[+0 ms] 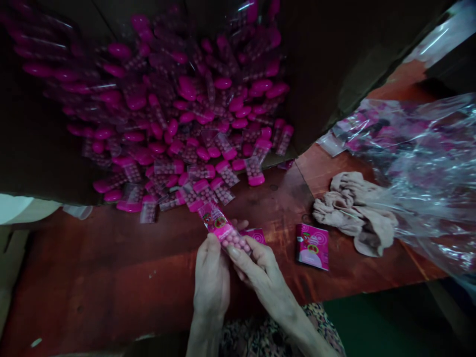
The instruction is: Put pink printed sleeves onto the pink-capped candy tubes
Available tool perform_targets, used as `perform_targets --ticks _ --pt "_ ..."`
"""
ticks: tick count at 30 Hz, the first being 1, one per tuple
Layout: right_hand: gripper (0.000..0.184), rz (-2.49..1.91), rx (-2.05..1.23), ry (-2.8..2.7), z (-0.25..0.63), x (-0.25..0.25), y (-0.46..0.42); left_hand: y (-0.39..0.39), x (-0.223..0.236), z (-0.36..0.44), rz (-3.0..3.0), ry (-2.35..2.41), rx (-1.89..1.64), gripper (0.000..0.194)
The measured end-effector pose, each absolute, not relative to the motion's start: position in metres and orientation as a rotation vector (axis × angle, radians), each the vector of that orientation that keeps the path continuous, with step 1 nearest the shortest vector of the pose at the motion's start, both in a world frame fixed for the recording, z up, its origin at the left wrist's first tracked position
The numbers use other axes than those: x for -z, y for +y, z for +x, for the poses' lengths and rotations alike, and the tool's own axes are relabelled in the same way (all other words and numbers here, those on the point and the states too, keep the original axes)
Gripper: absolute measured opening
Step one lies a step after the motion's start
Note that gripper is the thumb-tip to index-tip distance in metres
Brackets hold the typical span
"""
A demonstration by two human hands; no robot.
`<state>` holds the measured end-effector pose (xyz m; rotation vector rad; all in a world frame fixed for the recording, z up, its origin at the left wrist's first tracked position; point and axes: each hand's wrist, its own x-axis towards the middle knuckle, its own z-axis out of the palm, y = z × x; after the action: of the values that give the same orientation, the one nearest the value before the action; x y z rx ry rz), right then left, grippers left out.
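Observation:
Close to the table's front, both hands meet on a clear container of pink candy balls (237, 241). A printed pink wrapper (214, 221) covers its far end. My left hand (211, 277) grips the wrapped part, thumb on top. Around the ball-filled end, my right hand (260, 267) is closed with its thumb pressed on it. Partly hidden behind the right fingers lies another printed pink piece (256, 235). To the right, a small stack of printed pink wrappers (312, 246) rests on the table.
A large carton (323, 64) lies with its opening toward me, and several pink-capped containers (186, 116) spill from it onto the red table (111, 277). A crumpled beige cloth (357, 208) sits at right, beside a clear plastic bag (420, 163) with pink contents.

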<state>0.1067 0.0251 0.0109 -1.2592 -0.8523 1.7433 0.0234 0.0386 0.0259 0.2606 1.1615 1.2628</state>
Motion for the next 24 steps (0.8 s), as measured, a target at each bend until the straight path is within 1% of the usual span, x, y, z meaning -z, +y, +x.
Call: perform_targets --ticks 4,9,13,15,19,24 --pt "0.026 -1.33 -1.685 -0.912 0.106 -0.011 0.023 0.038 -0.026 0.028 0.268 1.188 -1.268 0.024" --pt "0.025 -1.351 -1.65 -0.836 0.109 -0.009 0.024 0.034 -0.024 0.033 0.249 1.109 -1.219 0.027" --pt "0.02 -1.105 -1.879 -0.861 0.119 -0.01 0.031 0.035 -0.023 0.026 0.207 1.08 -1.193 0.028" --pt "0.017 -1.029 -1.92 -0.878 0.123 -0.011 0.035 0.035 -0.023 0.025 0.211 1.082 -1.162 0.029" --pt "0.022 -1.113 -1.837 -0.852 0.124 -0.009 0.039 0.032 -0.024 0.032 0.244 1.096 -1.127 0.029" --pt "0.024 -1.158 -1.845 -0.735 0.12 -0.002 0.038 0.028 -0.023 0.039 0.262 1.093 -1.109 0.031"
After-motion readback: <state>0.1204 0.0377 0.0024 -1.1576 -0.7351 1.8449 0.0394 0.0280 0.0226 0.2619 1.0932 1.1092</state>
